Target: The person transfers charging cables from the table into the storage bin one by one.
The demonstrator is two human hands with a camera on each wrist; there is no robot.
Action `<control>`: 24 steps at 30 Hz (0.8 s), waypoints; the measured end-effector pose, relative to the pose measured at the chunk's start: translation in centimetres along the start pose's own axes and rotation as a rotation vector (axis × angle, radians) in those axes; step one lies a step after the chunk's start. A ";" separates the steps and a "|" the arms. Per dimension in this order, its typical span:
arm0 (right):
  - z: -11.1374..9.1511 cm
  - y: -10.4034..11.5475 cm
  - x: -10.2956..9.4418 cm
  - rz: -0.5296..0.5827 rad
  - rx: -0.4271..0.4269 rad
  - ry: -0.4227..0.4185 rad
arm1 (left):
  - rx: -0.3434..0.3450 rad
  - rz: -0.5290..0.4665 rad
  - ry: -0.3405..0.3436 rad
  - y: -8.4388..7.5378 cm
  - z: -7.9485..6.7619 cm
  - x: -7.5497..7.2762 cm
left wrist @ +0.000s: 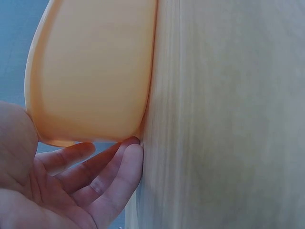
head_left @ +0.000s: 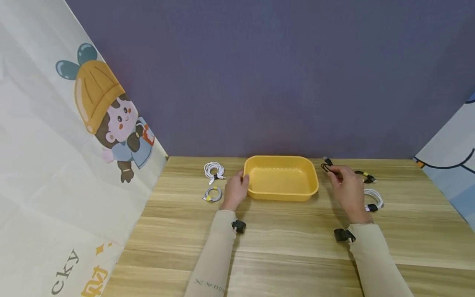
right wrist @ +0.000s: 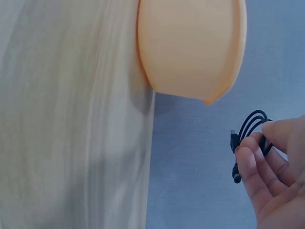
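Observation:
A yellow plastic tray (head_left: 281,194) stands on the table near the purple backdrop. My left hand (head_left: 236,191) holds its left end, with the thumb at the rim and the fingers against the outer wall (left wrist: 90,102). Just off the tray's right end, my right hand (head_left: 348,190) pinches a coiled black USB cable (right wrist: 252,125) between thumb and fingers, above the table. One plug of that cable (head_left: 327,161) points up and away. Part of the coil is hidden behind the fingers.
Left of the tray lie a coiled white cable (head_left: 214,170) and a smaller grey cable (head_left: 213,194) with yellow ties. Right of my right hand are another black cable (head_left: 366,177) with a yellow tie and a white cable (head_left: 377,198). The purple backdrop (head_left: 274,82) rises behind the table.

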State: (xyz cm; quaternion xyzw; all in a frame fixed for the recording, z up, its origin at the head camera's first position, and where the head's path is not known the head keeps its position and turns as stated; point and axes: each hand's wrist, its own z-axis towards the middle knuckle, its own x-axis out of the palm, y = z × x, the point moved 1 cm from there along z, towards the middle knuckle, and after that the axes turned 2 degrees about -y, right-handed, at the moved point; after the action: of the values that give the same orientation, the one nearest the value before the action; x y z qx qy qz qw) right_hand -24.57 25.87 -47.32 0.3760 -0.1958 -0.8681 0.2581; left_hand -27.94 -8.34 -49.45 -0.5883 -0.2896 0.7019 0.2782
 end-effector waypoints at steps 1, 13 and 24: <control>0.0 0.1 0.0 0.001 -0.002 -0.002 | 0.000 0.001 0.001 0.0 0.0 0.0; 0.2 1.1 -0.1 0.035 -0.034 -0.008 | -0.003 -0.002 -0.003 -0.1 0.0 -0.1; 0.1 1.9 0.3 0.064 -0.082 0.014 | -0.009 0.003 0.002 0.1 0.0 -0.1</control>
State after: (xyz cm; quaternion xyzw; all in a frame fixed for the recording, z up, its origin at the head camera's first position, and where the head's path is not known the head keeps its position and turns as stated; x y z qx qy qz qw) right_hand -24.27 24.19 -46.46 0.3648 -0.1701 -0.8640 0.3026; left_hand -27.99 -8.51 -49.48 -0.5906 -0.2917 0.7004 0.2747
